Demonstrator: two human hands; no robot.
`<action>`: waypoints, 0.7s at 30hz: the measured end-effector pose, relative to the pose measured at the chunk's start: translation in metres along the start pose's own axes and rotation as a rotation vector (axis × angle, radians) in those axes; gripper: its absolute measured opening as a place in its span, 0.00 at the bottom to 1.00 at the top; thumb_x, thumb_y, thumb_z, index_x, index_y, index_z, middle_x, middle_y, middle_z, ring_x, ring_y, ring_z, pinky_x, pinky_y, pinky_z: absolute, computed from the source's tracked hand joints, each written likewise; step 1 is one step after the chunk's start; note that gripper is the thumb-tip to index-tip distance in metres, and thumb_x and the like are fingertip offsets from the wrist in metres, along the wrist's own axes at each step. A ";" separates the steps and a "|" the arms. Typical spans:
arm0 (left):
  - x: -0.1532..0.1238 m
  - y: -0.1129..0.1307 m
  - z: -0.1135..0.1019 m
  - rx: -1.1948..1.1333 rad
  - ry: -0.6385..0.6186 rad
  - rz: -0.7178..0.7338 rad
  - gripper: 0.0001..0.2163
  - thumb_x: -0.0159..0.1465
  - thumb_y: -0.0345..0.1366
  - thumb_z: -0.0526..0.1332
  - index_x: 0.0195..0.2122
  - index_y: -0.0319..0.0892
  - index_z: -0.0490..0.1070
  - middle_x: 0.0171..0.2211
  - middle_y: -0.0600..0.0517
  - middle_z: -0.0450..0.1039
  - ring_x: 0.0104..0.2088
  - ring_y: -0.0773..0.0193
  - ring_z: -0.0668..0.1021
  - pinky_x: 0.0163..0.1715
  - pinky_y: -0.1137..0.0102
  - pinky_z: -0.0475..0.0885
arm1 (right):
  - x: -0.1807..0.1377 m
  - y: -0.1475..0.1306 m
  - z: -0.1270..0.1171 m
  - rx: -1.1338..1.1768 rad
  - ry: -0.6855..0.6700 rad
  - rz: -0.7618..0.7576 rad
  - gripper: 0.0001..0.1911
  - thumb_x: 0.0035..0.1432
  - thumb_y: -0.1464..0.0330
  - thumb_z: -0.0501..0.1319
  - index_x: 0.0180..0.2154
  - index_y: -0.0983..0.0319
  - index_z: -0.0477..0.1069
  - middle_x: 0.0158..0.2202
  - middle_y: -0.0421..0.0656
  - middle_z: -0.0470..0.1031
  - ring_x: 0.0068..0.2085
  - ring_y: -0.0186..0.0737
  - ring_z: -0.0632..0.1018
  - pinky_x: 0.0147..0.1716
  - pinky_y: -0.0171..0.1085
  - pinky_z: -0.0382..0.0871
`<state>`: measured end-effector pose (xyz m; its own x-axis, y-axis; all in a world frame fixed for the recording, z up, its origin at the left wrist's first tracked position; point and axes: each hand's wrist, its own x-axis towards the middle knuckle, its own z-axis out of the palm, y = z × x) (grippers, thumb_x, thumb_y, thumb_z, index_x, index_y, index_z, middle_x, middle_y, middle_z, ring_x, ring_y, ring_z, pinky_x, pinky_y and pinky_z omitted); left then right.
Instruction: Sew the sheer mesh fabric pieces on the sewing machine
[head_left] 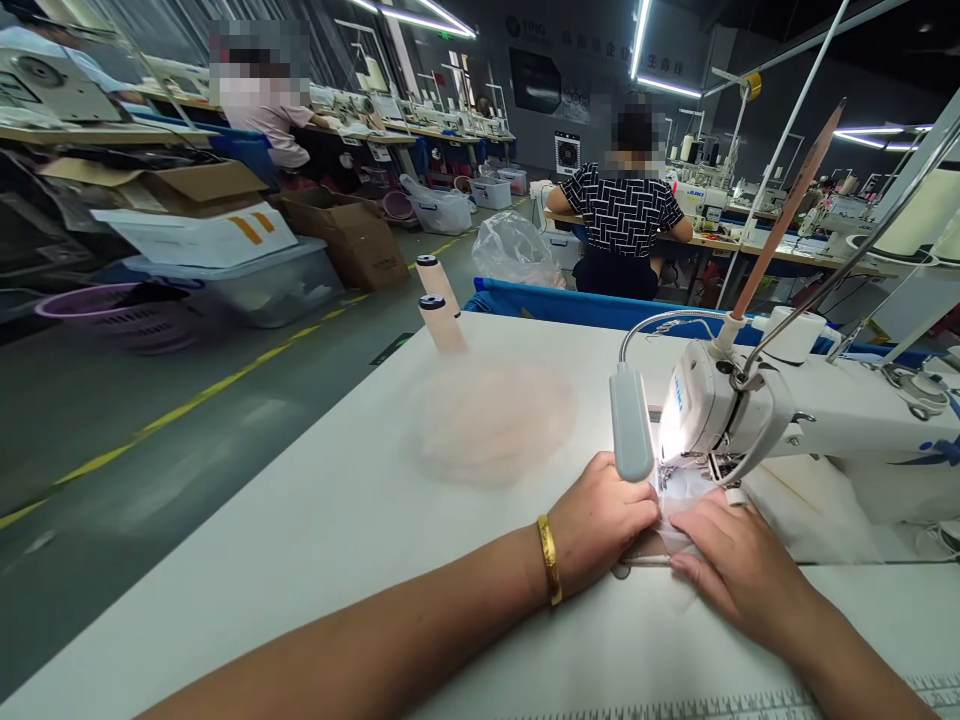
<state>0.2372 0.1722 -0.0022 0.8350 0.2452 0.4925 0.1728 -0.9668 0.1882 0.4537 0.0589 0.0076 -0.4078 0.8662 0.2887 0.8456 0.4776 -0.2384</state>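
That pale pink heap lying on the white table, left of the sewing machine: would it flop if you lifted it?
Probably. The pink heap looks sheer, the table showing faintly through, so likely very light. It lies slumped, so it should droop and slide easily when pushed.

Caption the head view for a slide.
Both hands, left hand and right hand, press pale fabric under a white sewing machine.

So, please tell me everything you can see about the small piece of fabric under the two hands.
The fabric piece is thin, whitish and nearly sheer, with a pale beige edge toward the person. It lies flat on the white table, and its far end reaches under the needle area of the sewing machine, brightly lit by the machine's lamp. The left hand presses its left side and the right hand covers its right side. Its full outline is hidden.
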 end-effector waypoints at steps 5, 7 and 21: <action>-0.004 0.001 0.001 -0.008 0.019 0.025 0.08 0.67 0.25 0.59 0.37 0.43 0.75 0.42 0.50 0.81 0.39 0.59 0.78 0.44 0.63 0.70 | -0.004 -0.002 0.000 -0.024 0.024 -0.021 0.11 0.76 0.65 0.54 0.39 0.59 0.70 0.44 0.46 0.76 0.39 0.45 0.73 0.40 0.42 0.63; -0.005 0.002 0.001 -0.019 0.008 0.025 0.07 0.65 0.24 0.60 0.37 0.42 0.75 0.43 0.51 0.81 0.40 0.59 0.78 0.44 0.63 0.70 | -0.004 -0.003 0.000 -0.003 0.033 -0.034 0.11 0.76 0.66 0.53 0.39 0.59 0.70 0.44 0.45 0.77 0.41 0.45 0.74 0.41 0.43 0.62; -0.004 0.003 -0.003 -0.013 -0.041 -0.011 0.07 0.68 0.26 0.61 0.35 0.43 0.76 0.39 0.52 0.82 0.41 0.60 0.77 0.44 0.63 0.68 | 0.000 -0.002 0.004 0.009 0.060 -0.039 0.09 0.76 0.67 0.54 0.39 0.59 0.68 0.38 0.42 0.76 0.41 0.46 0.74 0.38 0.42 0.59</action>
<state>0.2328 0.1690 -0.0013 0.8537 0.2524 0.4555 0.1754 -0.9630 0.2048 0.4507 0.0584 0.0042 -0.4191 0.8366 0.3527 0.8263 0.5125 -0.2336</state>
